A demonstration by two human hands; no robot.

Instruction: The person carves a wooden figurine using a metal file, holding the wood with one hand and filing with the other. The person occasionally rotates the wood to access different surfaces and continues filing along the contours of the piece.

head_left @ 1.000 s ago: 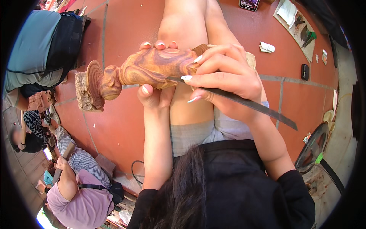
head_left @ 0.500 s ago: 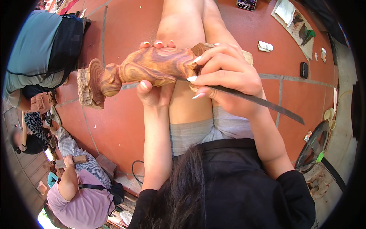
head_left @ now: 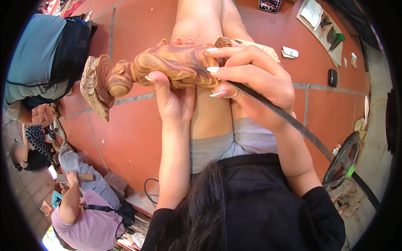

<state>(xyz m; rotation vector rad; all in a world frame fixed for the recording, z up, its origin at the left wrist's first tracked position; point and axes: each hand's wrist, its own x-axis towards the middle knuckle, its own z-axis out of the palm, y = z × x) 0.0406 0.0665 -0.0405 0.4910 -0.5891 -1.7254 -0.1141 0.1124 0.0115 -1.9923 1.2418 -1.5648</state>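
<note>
A carved wooden figure [head_left: 176,67] lies across above my thighs, its rounded head and rough, bark-like base to the left. My left hand [head_left: 171,98] cradles it from beneath, thumb on the near side and fingertips over the far side. My right hand [head_left: 259,81] is at its right end, fingers pinched round a long, flat, dark metal file [head_left: 289,119]. The file slants down to the right, past my right forearm. Its inner end is hidden by my fingers and the wood, so I cannot tell whether it touches the carving.
A person in purple [head_left: 90,217] sits at lower left, holding a wood piece; another in blue-grey [head_left: 35,54] is at upper left. On the red tiles [head_left: 134,138] lie a phone [head_left: 269,5], a white packet [head_left: 289,52], a black case [head_left: 332,77] and a mat [head_left: 307,23] with tools. A fan [head_left: 347,157] stands right.
The file has slid back to the right and downward, its inner part no longer showing across the carving. The figure has turned slightly in my left hand, its base tilting.
</note>
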